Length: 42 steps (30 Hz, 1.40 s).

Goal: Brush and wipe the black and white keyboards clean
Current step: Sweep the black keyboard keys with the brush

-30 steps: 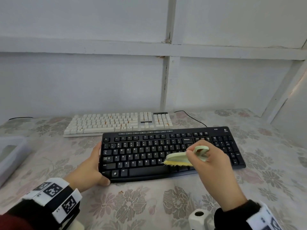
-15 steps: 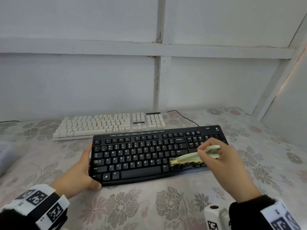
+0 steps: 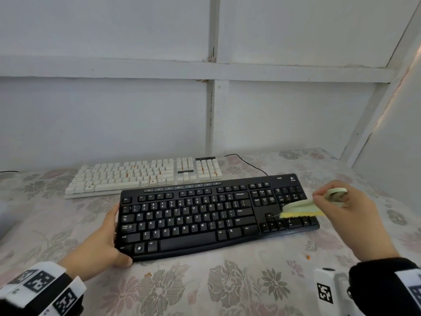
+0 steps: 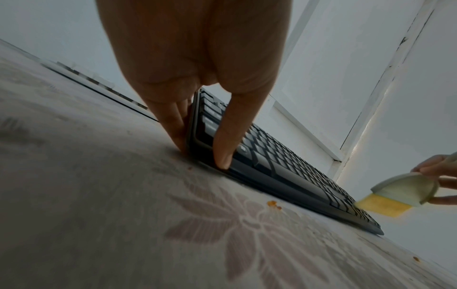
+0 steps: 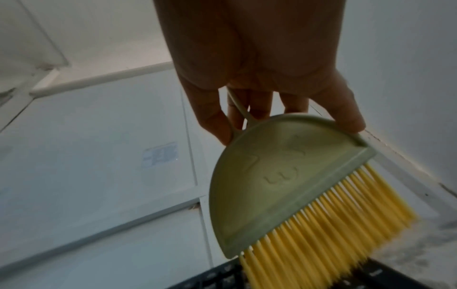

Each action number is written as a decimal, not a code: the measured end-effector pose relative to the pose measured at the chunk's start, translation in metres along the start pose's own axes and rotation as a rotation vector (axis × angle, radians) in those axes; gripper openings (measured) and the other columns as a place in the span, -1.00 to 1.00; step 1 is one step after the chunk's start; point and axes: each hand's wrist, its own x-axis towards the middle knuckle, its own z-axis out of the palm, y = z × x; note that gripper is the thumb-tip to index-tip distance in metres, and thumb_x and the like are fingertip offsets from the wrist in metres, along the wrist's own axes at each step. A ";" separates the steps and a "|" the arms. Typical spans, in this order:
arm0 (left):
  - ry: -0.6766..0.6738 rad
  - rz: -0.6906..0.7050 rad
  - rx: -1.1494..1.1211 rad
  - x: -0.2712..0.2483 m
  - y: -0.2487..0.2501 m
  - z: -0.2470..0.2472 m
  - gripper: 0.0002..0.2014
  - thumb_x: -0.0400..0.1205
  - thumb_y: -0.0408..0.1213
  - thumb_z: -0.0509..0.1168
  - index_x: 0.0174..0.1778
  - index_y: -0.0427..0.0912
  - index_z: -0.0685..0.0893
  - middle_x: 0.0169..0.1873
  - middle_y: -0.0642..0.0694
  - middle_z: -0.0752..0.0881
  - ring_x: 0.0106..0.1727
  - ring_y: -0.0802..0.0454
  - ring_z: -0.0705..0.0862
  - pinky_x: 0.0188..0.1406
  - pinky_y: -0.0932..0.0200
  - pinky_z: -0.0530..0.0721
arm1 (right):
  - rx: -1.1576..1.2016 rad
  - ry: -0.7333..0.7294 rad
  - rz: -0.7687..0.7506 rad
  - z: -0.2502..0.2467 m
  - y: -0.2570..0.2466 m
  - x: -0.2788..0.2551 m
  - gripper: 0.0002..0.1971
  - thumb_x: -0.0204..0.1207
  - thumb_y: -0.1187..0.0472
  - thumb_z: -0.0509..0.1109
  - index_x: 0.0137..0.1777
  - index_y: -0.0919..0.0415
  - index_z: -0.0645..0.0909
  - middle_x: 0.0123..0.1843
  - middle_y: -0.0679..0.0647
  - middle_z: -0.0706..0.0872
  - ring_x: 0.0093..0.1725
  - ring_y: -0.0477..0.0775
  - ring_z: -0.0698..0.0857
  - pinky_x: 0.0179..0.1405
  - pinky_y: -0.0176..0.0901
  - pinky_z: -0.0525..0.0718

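A pale tablecloth (image 3: 227,290) printed with faded grey and pink flowers covers the work surface, scattered with small orange crumbs (image 3: 308,257). Behind it rises a white-painted panelled wall (image 3: 296,115) with chipped wooden battens (image 3: 211,110); a thin black cable (image 3: 248,163) trails across the cloth.

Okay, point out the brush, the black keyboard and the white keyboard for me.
brush (image 5: 267,187): right wrist view, on its pale green half-round body.
black keyboard (image 3: 189,241): head view, on the space bar.
white keyboard (image 3: 117,186): head view, on its space bar.
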 end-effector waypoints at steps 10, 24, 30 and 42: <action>-0.006 -0.027 0.009 -0.001 0.001 0.000 0.25 0.05 -0.49 0.48 0.51 0.39 -0.06 0.06 -0.01 0.66 0.03 -0.10 0.71 0.09 -0.14 0.65 | 0.057 -0.114 -0.004 -0.002 0.011 0.006 -0.77 0.46 0.37 0.42 -0.32 0.02 0.65 -0.33 0.02 0.64 -0.43 -0.23 0.51 -0.34 -0.22 0.42; -0.001 0.002 0.027 -0.001 0.001 0.001 0.17 0.16 -0.61 0.48 0.36 0.48 -0.04 0.02 -0.07 0.67 0.01 -0.13 0.72 0.11 -0.17 0.65 | -0.066 0.064 0.031 -0.034 0.029 0.017 -0.69 0.48 0.35 0.41 -0.29 -0.15 0.63 -0.26 0.15 0.65 -0.37 0.12 0.53 -0.52 -0.32 0.44; -0.020 0.001 0.066 -0.001 0.002 0.000 0.20 0.27 -0.66 0.48 0.53 0.33 -0.10 0.05 0.03 0.62 0.05 -0.03 0.67 0.08 -0.01 0.62 | 0.053 -0.173 -0.219 0.020 -0.041 -0.038 -0.85 0.46 0.26 0.48 -0.24 -0.05 0.69 -0.24 -0.15 0.72 -0.33 -0.17 0.63 -0.44 -0.53 0.48; -0.011 0.111 -0.019 0.001 -0.005 -0.001 0.19 0.12 -0.40 0.62 0.39 0.60 0.06 0.17 0.12 0.67 0.16 0.12 0.69 0.20 -0.02 0.66 | -0.024 -0.447 -0.521 0.161 -0.079 -0.138 -0.84 0.41 -0.11 0.19 -0.06 -0.23 0.54 -0.17 -0.24 0.62 -0.13 -0.10 0.56 0.08 0.28 0.58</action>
